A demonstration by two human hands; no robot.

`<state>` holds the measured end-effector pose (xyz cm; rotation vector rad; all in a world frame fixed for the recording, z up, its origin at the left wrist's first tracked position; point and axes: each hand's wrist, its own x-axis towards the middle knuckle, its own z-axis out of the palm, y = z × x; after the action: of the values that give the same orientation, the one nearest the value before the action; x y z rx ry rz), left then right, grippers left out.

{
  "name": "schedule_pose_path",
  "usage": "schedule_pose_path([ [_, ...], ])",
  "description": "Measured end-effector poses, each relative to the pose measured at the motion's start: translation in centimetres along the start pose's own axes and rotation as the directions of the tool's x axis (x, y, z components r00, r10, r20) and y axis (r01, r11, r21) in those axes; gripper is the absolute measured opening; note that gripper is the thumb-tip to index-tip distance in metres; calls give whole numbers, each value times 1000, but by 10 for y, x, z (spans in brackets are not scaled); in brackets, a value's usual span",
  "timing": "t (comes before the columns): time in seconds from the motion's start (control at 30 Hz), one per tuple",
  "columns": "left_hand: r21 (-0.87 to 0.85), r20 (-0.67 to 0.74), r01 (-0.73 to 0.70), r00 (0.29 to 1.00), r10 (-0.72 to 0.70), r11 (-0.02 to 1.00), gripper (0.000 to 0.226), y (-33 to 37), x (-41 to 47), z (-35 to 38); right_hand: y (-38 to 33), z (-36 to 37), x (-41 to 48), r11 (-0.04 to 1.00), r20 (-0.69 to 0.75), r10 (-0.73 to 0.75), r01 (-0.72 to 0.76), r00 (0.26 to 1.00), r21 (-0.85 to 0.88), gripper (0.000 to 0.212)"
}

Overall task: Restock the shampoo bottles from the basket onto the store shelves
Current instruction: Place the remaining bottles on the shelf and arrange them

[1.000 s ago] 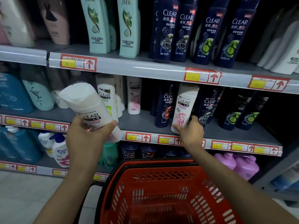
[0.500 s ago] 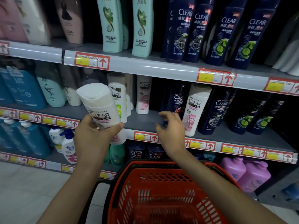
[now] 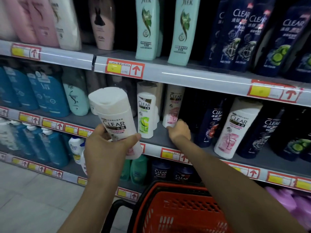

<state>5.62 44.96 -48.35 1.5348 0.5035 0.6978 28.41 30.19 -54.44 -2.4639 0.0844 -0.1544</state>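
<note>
Landmark: middle shelf (image 3: pixel 156 137)
Left hand (image 3: pixel 107 148): clasps a white CLEAR bottle (image 3: pixel 116 118), tilted, in front of the middle shelf's edge
Right hand (image 3: pixel 180 132): on the shelf, fingers curled at the base of a pink-label bottle (image 3: pixel 173 106); whether it grips, I cannot tell
Basket (image 3: pixel 178 209): red, below the shelf

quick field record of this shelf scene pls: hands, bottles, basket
left hand: holds a white Clear bottle, tilted, in front of the shelf
right hand: at the base of a white-and-pink Clear bottle standing on the middle shelf
grip of right hand: cannot tell
basket: red, below the hands, contents not visible
</note>
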Motion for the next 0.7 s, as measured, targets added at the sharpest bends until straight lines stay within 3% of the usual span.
schedule_pose_path([
  [0.37,12,-38,-2,999,2,1000,41,3,9,-4,-6,14,10,999,-127,34,-38,991,-25,55],
  [0.7,11,-33,-21,999,21,1000,44,4,10,8,-5,14,13,998,-132,-7,-1,991,-60,54],
])
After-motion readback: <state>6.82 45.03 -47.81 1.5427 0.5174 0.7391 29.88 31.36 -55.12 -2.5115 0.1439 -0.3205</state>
